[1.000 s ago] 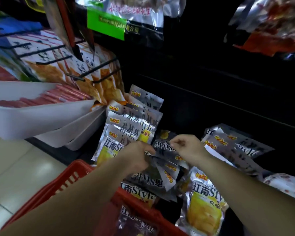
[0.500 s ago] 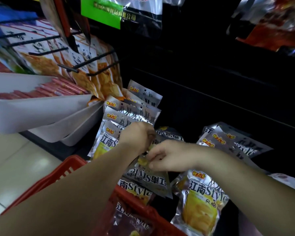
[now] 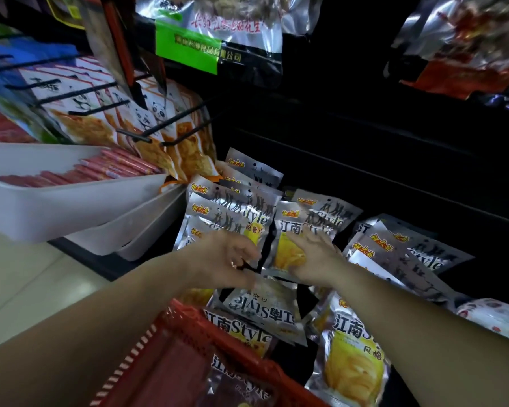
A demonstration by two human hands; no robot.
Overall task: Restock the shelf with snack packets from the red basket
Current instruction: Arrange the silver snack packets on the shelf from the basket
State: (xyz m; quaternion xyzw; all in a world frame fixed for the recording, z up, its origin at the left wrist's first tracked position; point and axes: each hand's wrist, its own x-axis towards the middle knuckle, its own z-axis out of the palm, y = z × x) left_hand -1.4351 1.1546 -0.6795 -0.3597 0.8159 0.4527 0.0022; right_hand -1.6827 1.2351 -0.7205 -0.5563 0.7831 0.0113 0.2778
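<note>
The dark shelf (image 3: 394, 177) is carrying leaning rows of silver snack packets (image 3: 232, 212), and the red basket (image 3: 188, 342) is sitting low in front, more packets lying in it. The right hand (image 3: 315, 257) is resting flat and released on one packet (image 3: 294, 245) standing between the rows — steadying it, by the look. The left hand (image 3: 227, 259) is hovering beside it, fingers loosely curled, grasping nothing. These packets are looking light, slick and crinkly — better pinched at a sealed edge than squeezed mid-body.
</note>
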